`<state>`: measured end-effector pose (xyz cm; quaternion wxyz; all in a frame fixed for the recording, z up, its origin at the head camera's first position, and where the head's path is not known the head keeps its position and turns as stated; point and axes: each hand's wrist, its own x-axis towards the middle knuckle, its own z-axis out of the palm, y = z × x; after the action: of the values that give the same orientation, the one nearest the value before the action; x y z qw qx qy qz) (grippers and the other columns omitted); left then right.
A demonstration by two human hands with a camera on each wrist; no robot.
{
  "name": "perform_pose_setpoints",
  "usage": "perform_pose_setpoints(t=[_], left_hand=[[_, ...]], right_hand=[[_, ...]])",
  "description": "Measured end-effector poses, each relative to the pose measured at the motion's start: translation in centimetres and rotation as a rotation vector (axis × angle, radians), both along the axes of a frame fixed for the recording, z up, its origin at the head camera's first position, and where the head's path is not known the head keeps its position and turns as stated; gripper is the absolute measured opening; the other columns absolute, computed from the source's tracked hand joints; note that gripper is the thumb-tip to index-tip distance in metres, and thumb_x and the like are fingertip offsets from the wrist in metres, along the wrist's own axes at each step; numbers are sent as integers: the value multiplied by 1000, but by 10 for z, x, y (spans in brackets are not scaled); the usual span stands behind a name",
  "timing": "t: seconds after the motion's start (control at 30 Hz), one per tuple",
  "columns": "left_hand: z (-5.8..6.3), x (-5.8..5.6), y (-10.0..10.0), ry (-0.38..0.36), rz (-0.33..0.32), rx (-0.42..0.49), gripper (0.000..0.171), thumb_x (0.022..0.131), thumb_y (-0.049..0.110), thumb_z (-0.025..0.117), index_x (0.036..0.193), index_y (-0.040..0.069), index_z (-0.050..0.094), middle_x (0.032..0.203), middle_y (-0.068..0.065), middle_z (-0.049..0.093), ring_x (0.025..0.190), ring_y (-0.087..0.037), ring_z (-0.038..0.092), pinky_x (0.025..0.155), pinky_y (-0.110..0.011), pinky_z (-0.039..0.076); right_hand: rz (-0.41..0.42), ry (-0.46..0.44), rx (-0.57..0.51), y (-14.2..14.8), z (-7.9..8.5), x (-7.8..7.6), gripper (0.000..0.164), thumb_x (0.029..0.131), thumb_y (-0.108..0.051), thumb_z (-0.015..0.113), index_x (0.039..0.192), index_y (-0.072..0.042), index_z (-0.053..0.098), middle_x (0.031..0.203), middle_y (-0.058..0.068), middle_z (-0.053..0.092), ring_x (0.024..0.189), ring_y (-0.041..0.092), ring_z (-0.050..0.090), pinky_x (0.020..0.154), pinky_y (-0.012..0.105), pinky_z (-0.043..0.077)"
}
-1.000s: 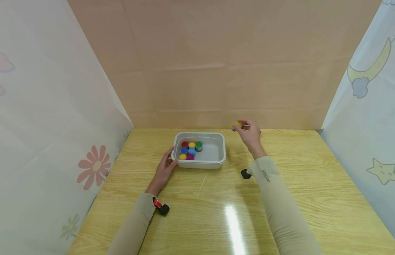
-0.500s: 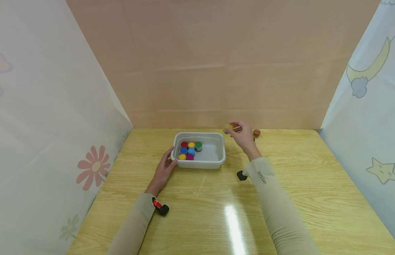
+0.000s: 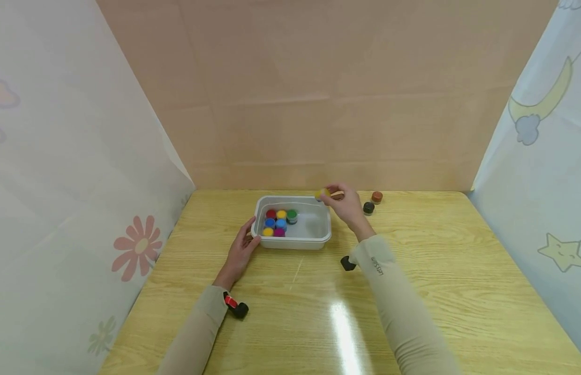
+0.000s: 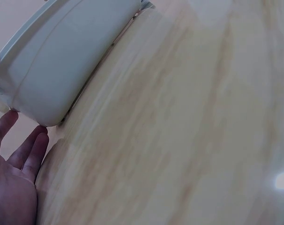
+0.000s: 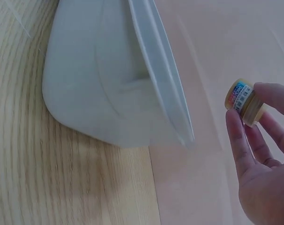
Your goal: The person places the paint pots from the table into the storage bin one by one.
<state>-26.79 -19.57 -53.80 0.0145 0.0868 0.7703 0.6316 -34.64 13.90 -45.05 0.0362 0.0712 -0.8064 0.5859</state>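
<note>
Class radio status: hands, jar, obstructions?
Right hand pinches yellow jar near tub's far-right corner. Left hand holds near-left corner. Seven jars inside; rim possibly obstructing.

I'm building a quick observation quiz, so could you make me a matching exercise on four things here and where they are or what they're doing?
1. left hand
2. right hand
3. green jar
4. black jar

A. on the table, outside the container
B. touching the container's left end
C. inside the container
D. holding a yellow jar

Pairs: 1-B, 2-D, 3-C, 4-A
</note>
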Motion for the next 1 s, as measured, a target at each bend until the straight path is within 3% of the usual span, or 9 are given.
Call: perform_pose_setpoints(t=[0.1,0.23,0.73,1.0], left_hand=[[-14,-7,-3,5,12,6,62,108,28,57,164,31,30,170,-4,28,144,-36,47,119,-55,37],[-20,-8,-5,22,13,14,61,107,32,60,161,35,33,168,0,31,143,-34,49,118,-55,39],[-17,-7,-7,44,1,-10,61,107,38,58,162,37,31,167,-3,32,142,-35,49,117,-54,41],[-16,-7,-5,55,-10,-1,61,108,35,57,163,36,30,169,-3,30,143,-35,48,118,-55,39]], right_hand=[[19,-5,-2,-7,-3,2,40,96,-24,77,129,-6,65,126,17,60,113,36,65,94,45,57],[41,-2,21,-16,-7,4,38,95,-22,77,128,-7,66,125,15,61,113,35,65,96,45,57],[175,-37,29,-45,-12,5,33,92,-15,80,122,-8,68,123,12,64,111,31,67,95,40,59],[182,-49,42,-51,-13,4,32,93,-15,80,122,-9,69,124,11,65,110,30,67,95,41,58]])
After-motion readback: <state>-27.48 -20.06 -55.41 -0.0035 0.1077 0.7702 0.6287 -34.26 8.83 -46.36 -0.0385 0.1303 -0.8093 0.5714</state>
